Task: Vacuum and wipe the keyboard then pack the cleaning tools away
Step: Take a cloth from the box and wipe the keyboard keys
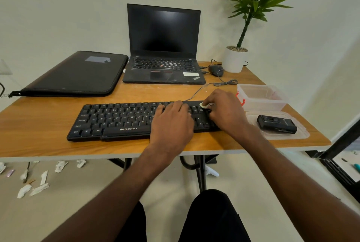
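— Where's he got to with it?

— He's on the wiping, I'd say. The black wired keyboard [136, 119] lies across the middle of the wooden bench [48, 144], and his right hand [226, 109] is at its right end, fingers curled and pinching a small white wad of wipe [204, 105] against the top row of keys.

— And the other one?

— The left hand [172, 121] lies flat, fingers spread and relaxed, pressing on the keys just beside the right hand, at its nine o'clock. It looks as if it steadies the board.

— Good. That's what I'd want. Anything you'd tell him?

— Keep the left hand's weight on, so the keyboard doesn't skate. Work the wad along each row rather than scrubbing on one spot, and press lightly; hard rubbing could lift a keycap. Most of the board, out toward nine o'clock, probably remains to be done.

— The tools for packing?

— At three o'clock from the keyboard a small black boxy device [276, 124], the vacuum I'd guess, sits on a clear plastic lid [300, 134]. The clear plastic tub with red clips [261, 96] stands open just behind it, toward two o'clock.
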Available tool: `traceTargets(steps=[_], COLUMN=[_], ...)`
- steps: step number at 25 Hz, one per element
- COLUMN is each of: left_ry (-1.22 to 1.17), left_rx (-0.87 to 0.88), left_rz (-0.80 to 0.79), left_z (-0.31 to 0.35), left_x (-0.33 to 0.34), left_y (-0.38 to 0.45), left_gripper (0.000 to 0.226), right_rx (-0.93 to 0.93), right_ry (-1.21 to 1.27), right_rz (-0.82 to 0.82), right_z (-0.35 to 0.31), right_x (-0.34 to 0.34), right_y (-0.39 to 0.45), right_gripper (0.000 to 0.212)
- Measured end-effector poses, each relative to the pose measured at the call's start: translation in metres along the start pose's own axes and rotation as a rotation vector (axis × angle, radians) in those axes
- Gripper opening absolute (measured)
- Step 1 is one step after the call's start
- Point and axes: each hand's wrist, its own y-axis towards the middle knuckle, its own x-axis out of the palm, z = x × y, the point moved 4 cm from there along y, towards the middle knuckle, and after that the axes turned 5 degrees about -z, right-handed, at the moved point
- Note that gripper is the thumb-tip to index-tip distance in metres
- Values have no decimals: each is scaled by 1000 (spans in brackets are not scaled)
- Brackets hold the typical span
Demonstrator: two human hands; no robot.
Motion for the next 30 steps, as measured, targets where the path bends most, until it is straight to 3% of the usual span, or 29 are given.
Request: traceTargets(steps=[4,8,15,21,23,25,27,28,30], left_ry=[-12,2,62,54,53,53,54,54,53], left_rx=[-8,-15,-13,-11,-14,-19,-26,-28,-33], left_rz=[-18,-41,-38,-32,-26,-24,-27,-29,-30], left_z=[-3,-3,-3,-2,-1,-1,-2,-2,-1], left_x=[1,3,5,5,4,4,4,4,4], left_y=[-2,-2,-1,-2,-2,-1,-2,-2,-1], left_gripper=[40,43,42,43,44,45,44,43,41], right_rx=[153,226,-81,183,115,-98,-323,-342,-175], right_ry=[-85,-180,12,-104,8,95,2,-57,-136], right_rz=[78,30,-98,80,89,10,-104,-121,-114], right_z=[27,34,-15,35,28,0,-21,-19,0], right_x=[-18,-23,-4,-22,-24,-19,-8,-7,-12], right_y=[3,2,3,11,20,22,21,25,40], right_gripper=[21,22,32,20,25,32,35,35,31])
